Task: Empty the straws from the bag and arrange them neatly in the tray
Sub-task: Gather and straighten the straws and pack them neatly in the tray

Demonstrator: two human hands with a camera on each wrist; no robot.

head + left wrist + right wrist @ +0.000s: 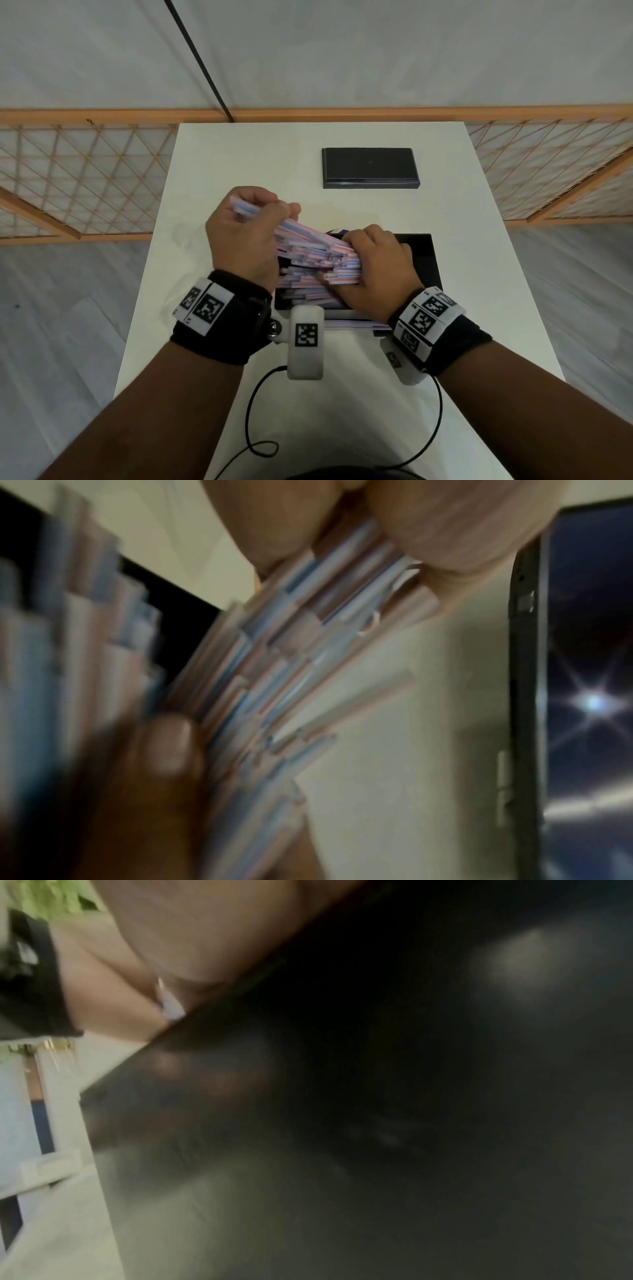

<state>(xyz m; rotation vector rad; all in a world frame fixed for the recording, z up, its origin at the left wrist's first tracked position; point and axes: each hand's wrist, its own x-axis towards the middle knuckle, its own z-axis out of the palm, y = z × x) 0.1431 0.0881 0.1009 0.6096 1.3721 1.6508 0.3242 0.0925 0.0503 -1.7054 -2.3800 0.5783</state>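
While gripping one end of the striped straws (308, 250) up around 10 o'clock of the black tray (424, 257), left hand (239, 236) curled tight round the bundle, thumb and fingers wrapped over it. Same bundle in the left wrist view, straws (274, 656) fanning out under the fingers (445, 520), pretty blurry though. Right hand (373, 267) clamped on the other end over the tray's middle, fingers bent round the straws. Bundle slanted from 10 o'clock down toward 4 o'clock, more straws lying loose in the tray underneath, a few poking past its near edge at 6 o'clock. Can't pick out the bag for sure. Right wrist view mostly dark tray surface (377, 1069), no help on the fingers. Tray sitting mid white table (205, 164), dark flat slab (370, 168) at 12 o'clock, well apart. Black cable (253, 421) looping at 6 o'clock.
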